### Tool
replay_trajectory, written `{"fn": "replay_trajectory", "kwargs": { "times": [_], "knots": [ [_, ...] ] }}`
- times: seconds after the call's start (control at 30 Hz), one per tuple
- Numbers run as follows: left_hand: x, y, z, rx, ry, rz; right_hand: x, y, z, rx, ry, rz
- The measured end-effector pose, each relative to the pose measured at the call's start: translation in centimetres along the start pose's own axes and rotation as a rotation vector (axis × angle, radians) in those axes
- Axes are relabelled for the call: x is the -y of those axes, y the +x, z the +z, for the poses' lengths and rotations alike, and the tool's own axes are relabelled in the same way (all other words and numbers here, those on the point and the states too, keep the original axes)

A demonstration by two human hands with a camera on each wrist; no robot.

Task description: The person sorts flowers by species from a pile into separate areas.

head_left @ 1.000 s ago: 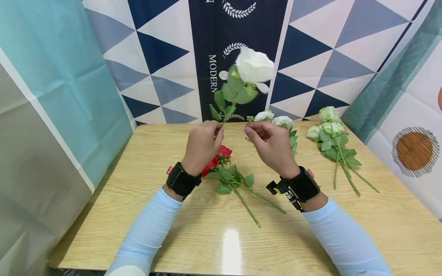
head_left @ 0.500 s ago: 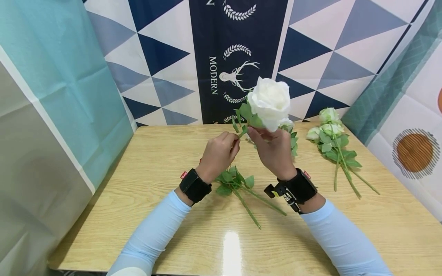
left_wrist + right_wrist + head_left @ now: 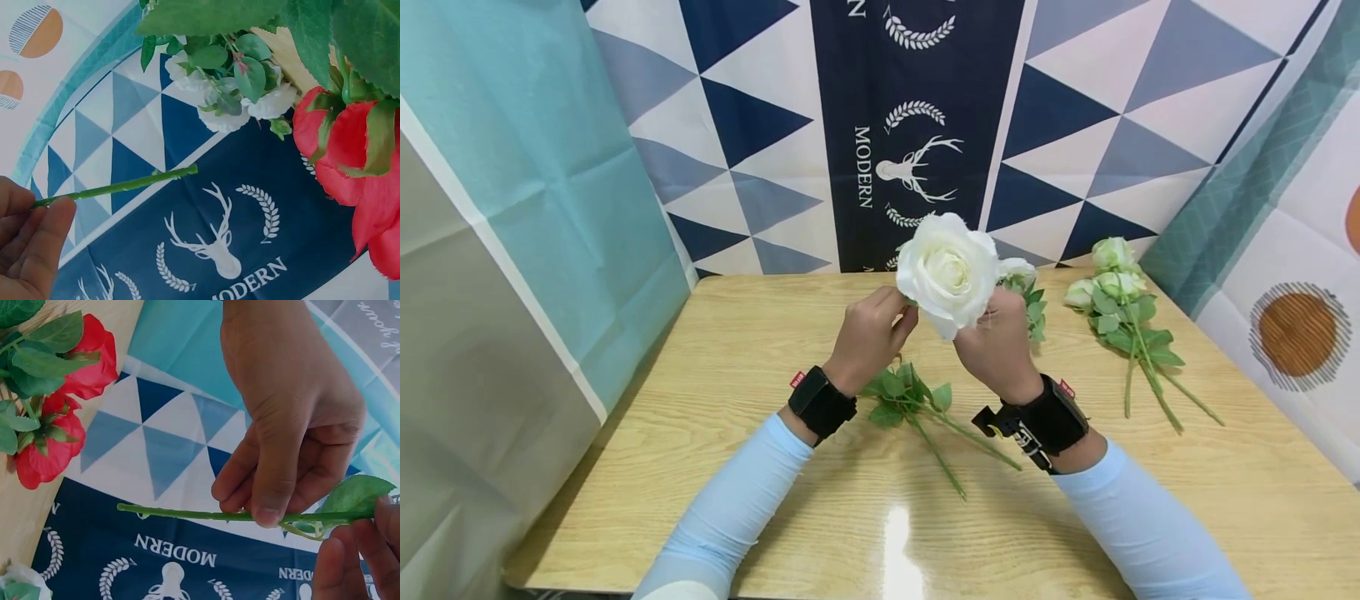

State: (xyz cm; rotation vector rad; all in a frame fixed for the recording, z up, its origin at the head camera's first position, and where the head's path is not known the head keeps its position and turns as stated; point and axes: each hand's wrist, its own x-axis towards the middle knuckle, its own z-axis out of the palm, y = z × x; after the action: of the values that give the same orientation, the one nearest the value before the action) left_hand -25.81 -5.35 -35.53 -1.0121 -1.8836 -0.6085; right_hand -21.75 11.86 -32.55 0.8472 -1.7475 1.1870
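A white artificial rose [image 3: 949,271] is held up over the table, its bloom facing the head camera and covering part of the fingers. My left hand [image 3: 867,337] pinches its green stem [image 3: 187,514] between thumb and fingers, as the right wrist view shows. Farther along, beside a leaf [image 3: 357,499], my right hand [image 3: 356,556] grips the same stem. The cut end sticks out free past the left fingers. Beneath the hands lie red roses [image 3: 94,359], whose blooms are hidden in the head view while their leaves [image 3: 891,392] and stems show.
Pale green-white roses [image 3: 1120,283] lie at the table's right with stems toward the front. White flowers [image 3: 1017,271] lie at the back, partly behind the right hand. Patterned cloth [image 3: 745,150] hangs behind the wooden table [image 3: 647,467], with more cloth at both sides.
The white rose has come down and tipped its bloom toward the head camera. My left hand moved right and lower, and my right hand took hold of the stem.
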Motion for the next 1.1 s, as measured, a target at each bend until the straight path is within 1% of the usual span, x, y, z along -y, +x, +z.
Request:
{"fn": "replay_trajectory", "kwargs": {
  "times": [0.13, 0.3, 0.37, 0.43, 0.5, 0.57, 0.7, 0.77, 0.83, 0.9, 0.97, 1.03, 1.1],
  "knots": [
    [-0.3, 0.1, 0.0, -0.020, -0.024, 0.027, 0.0, 0.0, 0.1, 0.007, -0.049, -0.027],
    [-1.1, 0.3, -0.2, -0.017, -0.095, 0.015, -0.3, 0.0, 0.3, 0.009, -0.040, -0.041],
    [-1.4, 0.4, -0.3, -0.010, -0.136, 0.003, -0.4, 0.0, 0.4, -0.009, -0.055, -0.049],
    [-1.7, 0.5, -0.4, -0.008, -0.172, -0.009, -0.5, -0.1, 0.5, -0.047, -0.087, -0.053],
    [-2.0, 0.6, -0.5, -0.013, -0.202, -0.025, -0.5, -0.2, 0.6, -0.081, -0.115, -0.040],
    [-2.3, 0.8, -0.7, -0.021, -0.226, -0.040, -0.3, -0.2, 0.7, -0.099, -0.128, -0.017],
    [-2.8, 1.0, -0.9, -0.030, -0.263, -0.077, 1.1, -0.1, 0.7, -0.064, -0.102, 0.037],
    [-2.9, 1.1, -0.9, -0.026, -0.279, -0.096, 1.9, 0.1, 0.6, -0.031, -0.088, 0.053],
    [-2.9, 1.1, -0.9, -0.015, -0.299, -0.110, 2.3, 0.3, 0.5, -0.016, -0.086, 0.057],
    [-2.8, 1.1, -0.9, -0.001, -0.324, -0.116, 2.0, 0.5, 0.3, -0.006, -0.084, 0.064],
    [-2.7, 1.1, -0.9, 0.007, -0.349, -0.116, 1.0, 0.6, 0.0, -0.006, -0.093, 0.089],
    [-2.5, 1.3, -1.1, 0.006, -0.370, -0.120, -0.5, 0.8, -0.8, 0.005, -0.113, 0.140],
    [-2.3, 1.5, -1.4, -0.005, -0.379, -0.130, -1.8, 1.0, -1.7, 0.018, -0.146, 0.213]
  ]
}}
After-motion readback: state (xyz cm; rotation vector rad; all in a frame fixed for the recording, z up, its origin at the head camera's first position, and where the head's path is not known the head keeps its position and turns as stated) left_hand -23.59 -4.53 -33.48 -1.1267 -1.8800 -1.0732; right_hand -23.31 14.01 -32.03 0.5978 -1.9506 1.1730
